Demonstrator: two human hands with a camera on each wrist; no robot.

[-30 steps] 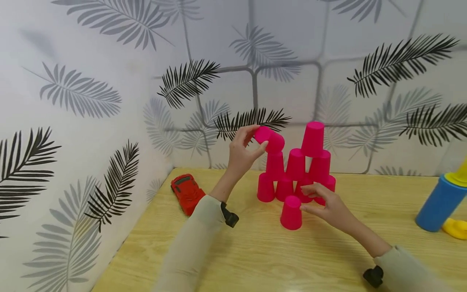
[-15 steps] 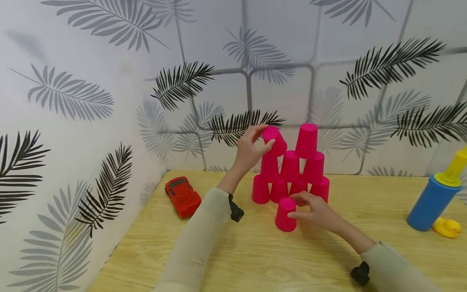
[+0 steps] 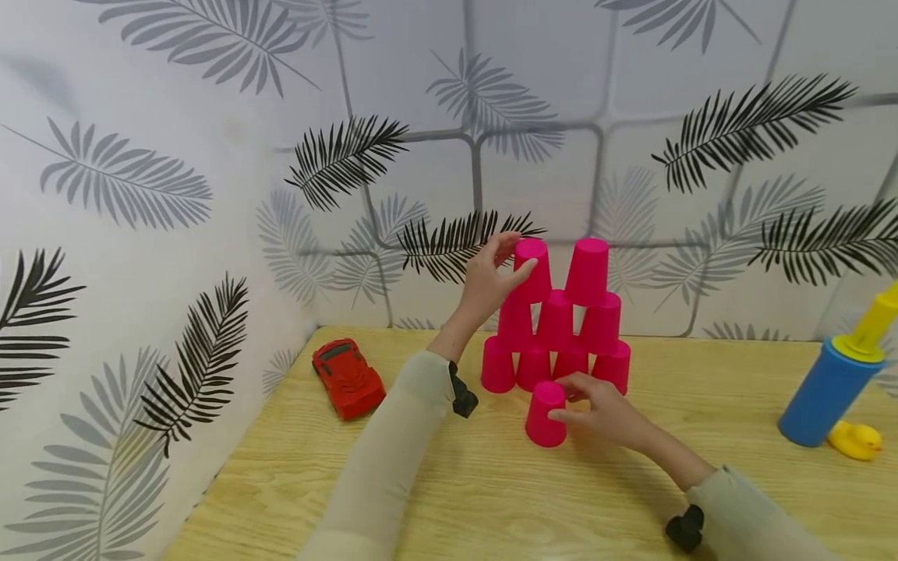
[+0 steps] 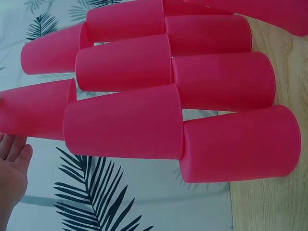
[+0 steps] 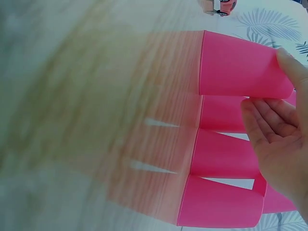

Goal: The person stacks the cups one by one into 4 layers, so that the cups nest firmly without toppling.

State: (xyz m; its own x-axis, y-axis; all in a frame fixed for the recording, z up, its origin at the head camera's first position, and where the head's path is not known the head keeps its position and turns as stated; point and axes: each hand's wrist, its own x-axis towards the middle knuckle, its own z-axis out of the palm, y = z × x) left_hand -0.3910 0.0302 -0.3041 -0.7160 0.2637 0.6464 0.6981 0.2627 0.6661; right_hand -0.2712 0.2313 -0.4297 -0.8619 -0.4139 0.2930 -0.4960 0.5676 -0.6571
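Pink cups (image 3: pixel 555 321) stand upside down in a stepped stack, with several in the bottom row, three above and two on top. My left hand (image 3: pixel 486 282) holds the top-left cup (image 3: pixel 539 284) by its sides, thumb in front. The left wrist view has this cup (image 4: pixel 38 109) at the left edge, fingertips against its side. In front of the stack another upturned cup (image 3: pixel 543 425) stands on the table. My right hand (image 3: pixel 605 415) pinches it near its top. Thumb and fingers lie on opposite sides of that cup (image 5: pixel 240 65) in the right wrist view.
A red toy car (image 3: pixel 348 379) lies on the wooden table (image 3: pixel 484 499) at the left. To the right are a blue cylinder (image 3: pixel 824 397) with a yellow top and a yellow rubber duck (image 3: pixel 856 441). A leaf-patterned wall (image 3: pixel 421 93) rises behind the stack.
My left hand has brought the tilted cup upright onto the left of the middle row. My right hand's thumb and fingers have come in on the front cup.
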